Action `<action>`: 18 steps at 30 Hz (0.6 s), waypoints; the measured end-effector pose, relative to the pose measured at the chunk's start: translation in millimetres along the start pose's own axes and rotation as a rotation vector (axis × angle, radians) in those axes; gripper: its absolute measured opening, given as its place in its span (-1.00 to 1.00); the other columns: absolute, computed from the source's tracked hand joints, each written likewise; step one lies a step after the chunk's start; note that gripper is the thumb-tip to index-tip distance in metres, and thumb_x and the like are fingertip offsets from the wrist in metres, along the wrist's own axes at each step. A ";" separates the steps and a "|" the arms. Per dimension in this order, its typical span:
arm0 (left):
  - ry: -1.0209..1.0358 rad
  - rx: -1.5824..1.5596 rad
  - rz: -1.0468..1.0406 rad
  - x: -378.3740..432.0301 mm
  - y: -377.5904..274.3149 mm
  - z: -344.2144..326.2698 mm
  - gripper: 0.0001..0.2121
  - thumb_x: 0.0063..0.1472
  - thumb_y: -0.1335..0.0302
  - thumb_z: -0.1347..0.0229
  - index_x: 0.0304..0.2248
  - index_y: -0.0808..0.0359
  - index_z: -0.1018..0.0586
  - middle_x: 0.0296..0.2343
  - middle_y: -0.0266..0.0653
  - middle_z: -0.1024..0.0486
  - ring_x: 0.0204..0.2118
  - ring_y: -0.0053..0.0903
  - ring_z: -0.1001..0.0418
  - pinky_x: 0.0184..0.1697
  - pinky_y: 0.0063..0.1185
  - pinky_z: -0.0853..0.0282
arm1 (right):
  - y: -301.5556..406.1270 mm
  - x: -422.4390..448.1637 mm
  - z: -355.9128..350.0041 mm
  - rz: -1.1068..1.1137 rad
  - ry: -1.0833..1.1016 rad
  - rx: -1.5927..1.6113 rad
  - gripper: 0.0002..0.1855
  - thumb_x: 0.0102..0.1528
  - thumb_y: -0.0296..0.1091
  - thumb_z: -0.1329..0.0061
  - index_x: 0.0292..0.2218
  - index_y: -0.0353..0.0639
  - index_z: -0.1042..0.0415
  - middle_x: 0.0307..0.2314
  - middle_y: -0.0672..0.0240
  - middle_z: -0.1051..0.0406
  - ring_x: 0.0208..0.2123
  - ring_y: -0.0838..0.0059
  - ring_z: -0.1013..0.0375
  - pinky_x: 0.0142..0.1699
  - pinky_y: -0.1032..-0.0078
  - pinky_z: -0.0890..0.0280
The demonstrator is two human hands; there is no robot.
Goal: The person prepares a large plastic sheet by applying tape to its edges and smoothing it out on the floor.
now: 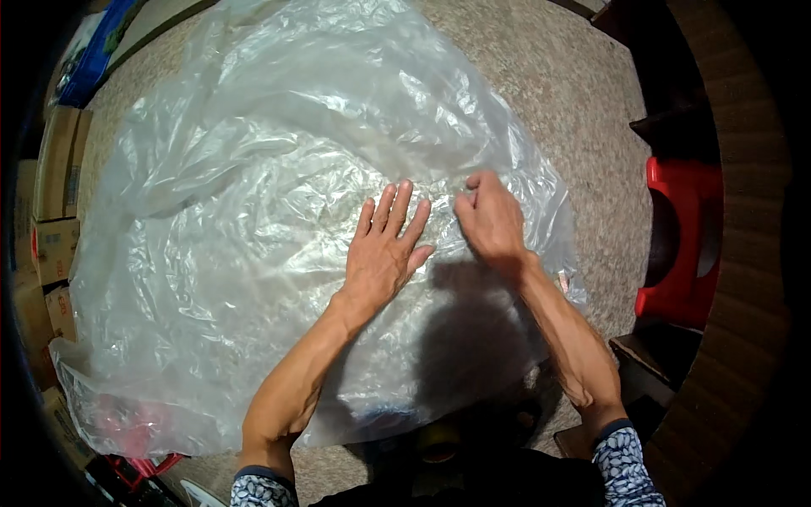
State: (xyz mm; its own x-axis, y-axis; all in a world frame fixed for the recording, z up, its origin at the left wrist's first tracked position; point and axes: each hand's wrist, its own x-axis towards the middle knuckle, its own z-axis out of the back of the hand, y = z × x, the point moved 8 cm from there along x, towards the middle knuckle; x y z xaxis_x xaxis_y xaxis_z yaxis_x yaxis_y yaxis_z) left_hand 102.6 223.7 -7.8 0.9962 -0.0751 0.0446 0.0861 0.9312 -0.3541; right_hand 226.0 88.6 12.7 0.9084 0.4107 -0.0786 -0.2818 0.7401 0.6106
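Note:
A large, clear plastic sheet or bag (253,304) lies spread and wrinkled over the speckled floor before me. My left hand (383,244) rests palm down on its middle, fingers apart, with nothing held. To the right of it, my right hand (493,215) is curled at the plastic, thumb and forefinger bent towards each other. Whether a fold of the film is pinched between those fingers cannot be seen. Shadows of my head and arm fall across the near part of the plastic.
Cardboard boxes (57,171) are stacked along the left side. At the right stands a red plastic stool (681,253) beside a brown corrugated surface (747,190). Something red (142,469) sits at the lower left, partly under the film. Speckled floor (570,120) shows at the upper right.

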 end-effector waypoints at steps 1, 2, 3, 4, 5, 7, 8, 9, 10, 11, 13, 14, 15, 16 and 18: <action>0.000 0.006 0.001 0.0 0.0 1.1 -0.35 0.34 0.09 -0.12 0.34 0.08 -0.27 0.41 -0.05 0.03 0.46 -0.11 0.08 0.45 -0.15 0.10 | -0.9 0.7 10.7 -0.027 -0.034 -0.019 -0.78 0.21 -0.36 0.02 -0.26 -0.40 -0.44 -0.27 -0.09 -0.49 -0.26 -0.09 -0.53 -0.16 0.06 -0.36; 0.001 0.013 0.001 0.0 -0.4 2.4 -0.35 0.34 0.09 -0.12 0.34 0.08 -0.27 0.41 -0.05 0.04 0.46 -0.11 0.09 0.45 -0.16 0.11 | -1.5 0.7 18.3 -0.055 -0.068 -0.037 -0.78 0.20 -0.38 0.02 -0.26 -0.41 -0.44 -0.25 -0.10 -0.49 -0.26 -0.09 -0.53 -0.16 0.06 -0.37; 0.006 0.015 0.000 0.0 -1.5 0.6 -0.35 0.34 0.09 -0.12 0.34 0.08 -0.27 0.41 -0.05 0.05 0.46 -0.11 0.09 0.46 -0.16 0.12 | 18.1 -3.1 20.4 0.201 -0.109 -0.133 -0.76 0.20 -0.37 0.02 -0.22 -0.42 -0.44 -0.24 -0.11 -0.49 -0.23 -0.07 -0.53 -0.15 0.06 -0.37; 0.016 0.024 0.005 -0.1 -1.7 -1.0 -0.34 0.34 0.09 -0.12 0.35 0.08 -0.27 0.41 -0.05 0.05 0.46 -0.11 0.10 0.46 -0.16 0.13 | 36.4 -13.7 20.2 0.458 -0.149 -0.227 -0.74 0.19 -0.37 0.01 -0.19 -0.43 -0.44 -0.23 -0.12 -0.49 -0.21 -0.06 -0.53 -0.14 0.05 -0.38; 0.025 0.034 0.010 -0.3 -1.6 -2.3 -0.33 0.34 0.08 -0.12 0.35 0.08 -0.26 0.41 -0.06 0.06 0.46 -0.11 0.10 0.46 -0.16 0.14 | 51.8 -30.1 17.6 0.714 -0.187 -0.321 -0.71 0.19 -0.36 0.01 -0.16 -0.44 -0.44 -0.21 -0.12 -0.49 -0.19 -0.04 -0.53 -0.14 0.05 -0.38; 0.042 0.051 0.010 1.3 -1.8 -2.7 -0.32 0.34 0.06 -0.11 0.35 0.09 -0.26 0.41 -0.06 0.06 0.46 -0.12 0.11 0.46 -0.16 0.14 | 58.6 -43.7 -16.3 0.636 0.126 -0.142 -0.43 0.26 -0.20 0.05 0.17 -0.43 -0.33 0.15 -0.08 -0.36 0.22 0.04 -0.34 0.24 0.03 -0.25; 0.050 0.063 0.012 0.8 -0.6 -2.0 -0.32 0.33 0.04 -0.11 0.35 0.10 -0.26 0.41 -0.06 0.05 0.46 -0.14 0.10 0.46 -0.16 0.13 | 47.9 -47.9 -24.3 0.612 0.164 -0.232 -0.39 0.28 -0.15 0.07 0.21 -0.40 -0.29 0.23 -0.03 -0.26 0.30 0.06 -0.23 0.32 0.03 -0.15; 0.058 0.076 0.014 0.8 0.5 -2.5 -0.32 0.33 0.03 -0.10 0.34 0.11 -0.27 0.41 -0.06 0.05 0.46 -0.15 0.10 0.46 -0.16 0.12 | 39.0 -47.4 -27.6 0.587 0.201 -0.320 -0.36 0.31 -0.11 0.08 0.26 -0.38 -0.25 0.32 0.03 -0.16 0.38 0.07 -0.12 0.39 0.03 -0.04; 0.049 0.055 -0.004 -0.8 -0.1 -3.2 -0.28 0.32 0.01 -0.11 0.34 0.20 -0.26 0.40 -0.06 0.03 0.46 -0.15 0.09 0.45 -0.16 0.12 | 28.2 -44.2 -24.6 0.518 0.213 -0.328 -0.31 0.29 -0.10 0.04 0.28 -0.37 -0.20 0.34 0.04 -0.10 0.40 0.07 -0.06 0.40 0.02 0.00; 0.075 0.044 0.019 -1.7 3.2 -3.1 -0.26 0.33 0.01 -0.10 0.35 0.24 -0.23 0.41 -0.04 0.04 0.46 -0.13 0.10 0.46 -0.16 0.14 | 18.4 -40.8 -21.4 0.450 0.226 -0.337 -0.25 0.26 -0.10 0.00 0.31 -0.35 -0.15 0.37 0.06 -0.04 0.42 0.08 0.00 0.42 0.02 0.03; 0.124 0.029 0.067 -4.4 10.8 1.8 -0.23 0.35 0.01 -0.08 0.37 0.30 -0.16 0.41 -0.01 0.07 0.47 -0.10 0.13 0.47 -0.15 0.18 | 11.0 -37.5 -16.4 0.379 0.243 -0.359 -0.20 0.27 -0.06 0.00 0.35 -0.33 -0.09 0.40 0.09 0.04 0.45 0.10 0.08 0.44 0.01 0.10; 0.120 0.038 0.094 -8.8 11.5 0.1 -0.18 0.35 -0.02 -0.06 0.36 0.41 -0.14 0.41 0.01 0.08 0.47 -0.11 0.15 0.47 -0.14 0.20 | 9.5 -39.6 -16.8 0.375 0.250 -0.376 -0.21 0.29 -0.03 0.03 0.35 -0.32 -0.09 0.41 0.10 0.06 0.46 0.12 0.10 0.45 0.01 0.12; 0.095 0.058 0.148 -11.2 12.0 2.0 -0.17 0.34 -0.03 -0.06 0.36 0.43 -0.13 0.41 0.03 0.09 0.47 -0.10 0.16 0.47 -0.14 0.20 | 11.7 -41.5 -15.5 0.376 0.252 -0.386 -0.22 0.32 0.01 0.07 0.36 -0.31 -0.09 0.42 0.12 0.08 0.46 0.14 0.13 0.45 0.01 0.15; 0.079 0.086 0.213 -15.1 12.7 -1.3 -0.16 0.34 -0.04 -0.06 0.35 0.45 -0.13 0.41 0.05 0.09 0.48 -0.09 0.16 0.47 -0.13 0.20 | 9.1 -41.8 -19.3 0.348 0.282 -0.391 -0.20 0.32 0.01 0.08 0.38 -0.27 -0.04 0.43 0.15 0.11 0.47 0.17 0.17 0.47 0.01 0.22; 0.068 0.079 0.338 -15.9 6.7 -2.6 -0.11 0.33 -0.05 -0.07 0.34 0.53 -0.10 0.40 0.17 0.11 0.47 -0.01 0.20 0.47 -0.12 0.21 | 3.1 -40.3 -26.9 0.322 0.318 -0.410 -0.19 0.32 0.02 0.09 0.40 -0.24 -0.01 0.44 0.17 0.13 0.48 0.18 0.19 0.48 0.01 0.26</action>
State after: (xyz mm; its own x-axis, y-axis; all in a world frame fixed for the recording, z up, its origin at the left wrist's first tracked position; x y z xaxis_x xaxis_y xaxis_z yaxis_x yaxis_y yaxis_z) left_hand 87.4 230.3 -13.3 0.9671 0.2214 -0.1257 -0.2478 0.9318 -0.2651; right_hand 180.2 88.7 -3.4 0.6390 0.7398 -0.2106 -0.6800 0.6713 0.2951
